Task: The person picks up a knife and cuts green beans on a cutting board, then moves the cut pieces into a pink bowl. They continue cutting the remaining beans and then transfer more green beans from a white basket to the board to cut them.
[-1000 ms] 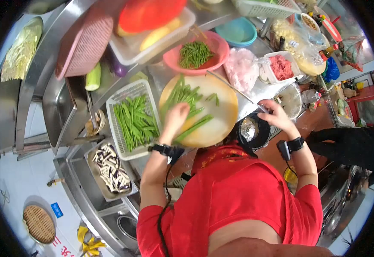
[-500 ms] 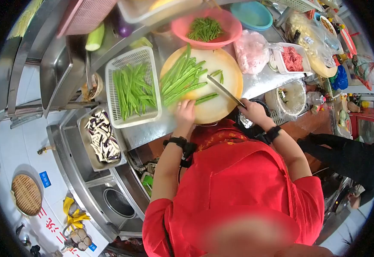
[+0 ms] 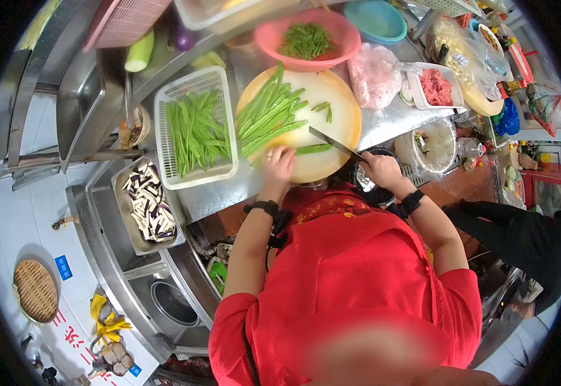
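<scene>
One round board (image 3: 344,119) sits right of a white basket (image 3: 233,132). The left hand (image 3: 279,166) touches green pods (image 3: 314,149) on the board's near side, grip unclear; the right hand (image 3: 382,169) clasps a knife (image 3: 336,143). Short pieces (image 3: 328,114) lie farther off.

Glossy metal counter (image 3: 221,195).

Red characters (image 3: 71,336) including “洗” mark the white surface (image 3: 80,297); the blue label (image 3: 63,267) is illegible.

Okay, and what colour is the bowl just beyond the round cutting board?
The bowl is pink; it shows best in the head view.
</scene>
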Motion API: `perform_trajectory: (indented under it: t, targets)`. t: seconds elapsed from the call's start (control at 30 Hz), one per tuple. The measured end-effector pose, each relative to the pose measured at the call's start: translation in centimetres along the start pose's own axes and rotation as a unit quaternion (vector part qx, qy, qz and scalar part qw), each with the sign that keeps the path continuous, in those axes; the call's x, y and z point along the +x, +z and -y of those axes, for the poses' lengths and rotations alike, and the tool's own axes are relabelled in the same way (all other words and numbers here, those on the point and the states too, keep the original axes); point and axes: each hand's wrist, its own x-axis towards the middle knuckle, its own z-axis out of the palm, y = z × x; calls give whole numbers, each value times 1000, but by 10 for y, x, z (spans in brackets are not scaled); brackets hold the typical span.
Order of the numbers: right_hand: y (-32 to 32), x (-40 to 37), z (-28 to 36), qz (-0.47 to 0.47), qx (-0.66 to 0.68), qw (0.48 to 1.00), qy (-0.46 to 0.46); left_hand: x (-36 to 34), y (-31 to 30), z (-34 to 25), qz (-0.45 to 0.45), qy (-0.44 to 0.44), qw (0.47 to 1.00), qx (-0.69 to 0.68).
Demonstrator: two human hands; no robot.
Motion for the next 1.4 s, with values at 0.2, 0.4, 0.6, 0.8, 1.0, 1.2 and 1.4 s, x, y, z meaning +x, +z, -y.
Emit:
perform_trajectory:
  t: [0.2, 0.4, 0.6, 0.8, 1.0, 1.2, 1.4]
  targets:
    - [-16, 9, -6, -17, -37, 997, -66, -6, 8, 13, 14, 7, 1000, 0]
    - [-6, 28, -8, 40, -114, 989, -84, -1, 4, 12, -1, 50, 998, 30]
    - [-1, 29, -2, 20, -109, 988, -110, -9, 5, 6, 4, 25, 997, 68]
    - [-16, 34, 10, 65, -132, 983, -109, -9, 5, 11, 14, 36, 996, 84]
    - [-1, 43, 17, 86, -152, 980, -93, -5, 11, 12, -40, 26, 997, 62]
    - [-13, 40, 23, 62, -99, 987, -111, -7, 5, 9, -16, 15, 1000, 19]
    - [0, 50, 23, 74, -100, 988, -95, -7, -11, 12, 0, 23, 999, 40]
